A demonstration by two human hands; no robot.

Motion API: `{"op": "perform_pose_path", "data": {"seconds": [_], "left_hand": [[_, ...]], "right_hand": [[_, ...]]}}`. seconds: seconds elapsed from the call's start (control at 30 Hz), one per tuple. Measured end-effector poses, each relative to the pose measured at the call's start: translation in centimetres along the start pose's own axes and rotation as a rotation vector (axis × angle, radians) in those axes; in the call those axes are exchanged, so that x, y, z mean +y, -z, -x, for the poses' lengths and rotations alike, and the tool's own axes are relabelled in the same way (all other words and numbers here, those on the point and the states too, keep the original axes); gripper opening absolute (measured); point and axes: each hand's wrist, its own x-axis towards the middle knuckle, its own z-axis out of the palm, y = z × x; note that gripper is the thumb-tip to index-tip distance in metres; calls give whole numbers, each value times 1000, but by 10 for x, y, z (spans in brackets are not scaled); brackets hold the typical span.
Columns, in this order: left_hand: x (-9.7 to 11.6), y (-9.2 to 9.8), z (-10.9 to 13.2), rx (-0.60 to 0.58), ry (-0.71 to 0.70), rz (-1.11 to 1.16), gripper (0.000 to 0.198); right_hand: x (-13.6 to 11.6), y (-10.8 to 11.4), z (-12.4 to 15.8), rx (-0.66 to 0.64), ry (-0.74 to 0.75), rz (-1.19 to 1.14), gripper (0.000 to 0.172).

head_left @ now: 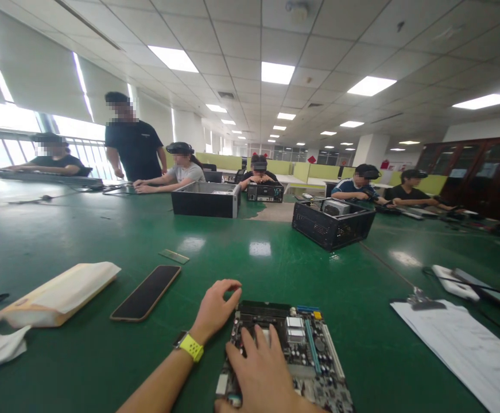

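Note:
A motherboard [293,355] lies flat on the green table in front of me, with white heatsinks or connectors, blue slots and a pale slot along its right side. My right hand [262,367] rests over its left half, fingers spread and pointing away from me, covering part of the board. Beside the board's far left corner is my left hand [216,310], its fingers loosely curved and apart from the thumb, with nothing visible in it. Whether its fingertips touch the board's edge I cannot tell. A watch with a yellow-green strap [190,347] is on the left wrist.
To the left lie a phone [146,292], a small flat strip [174,256] and a tissue pack [66,289]. A clipboard with papers [465,344] is at the right. Farther off stand computer cases [333,226], [204,201]. Several people sit or stand around the table.

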Motion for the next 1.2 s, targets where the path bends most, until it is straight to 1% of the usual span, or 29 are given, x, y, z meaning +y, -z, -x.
{"op": "perform_pose_path", "data": {"seconds": [0.1,0.2,0.3,0.37,0.4,0.47,0.53,0.6,0.67,0.73,0.8,0.9,0.97,1.07,1.2], "left_hand": [[1,1,0,9,8,2,21],[2,1,0,10,12,8,21],[2,2,0,2,16,12,22],[3,2,1,-5,19,12,23],[3,2,1,-8,20,11,23],[2,2,1,-12,21,12,23],[1,2,1,-17,19,15,23],[1,1,1,-29,15,19,22],[1,1,1,-37,11,25,21],[3,1,1,-36,8,29,21],[4,2,2,-28,8,29,21],[5,2,2,-26,4,27,20],[6,2,2,-31,0,25,20],[6,2,2,-44,-4,22,20],[8,2,2,-61,-12,15,20]], "right_hand": [[10,1,0,42,57,20,74],[34,7,-3,130,80,59,71],[77,22,-9,181,147,135,61],[111,35,-13,169,239,164,45],[128,40,-16,171,249,165,39],[160,48,-20,191,177,141,34],[184,52,-22,220,27,112,32],[200,53,-23,263,-146,99,32],[209,54,-22,316,-287,99,28],[213,55,-20,352,-396,103,23],[214,54,-18,377,-477,114,27],[213,51,-16,450,-525,184,31],[212,47,-16,472,-545,236,35],[207,45,-15,423,-588,259,43],[198,49,-12,395,-598,225,45]]}}
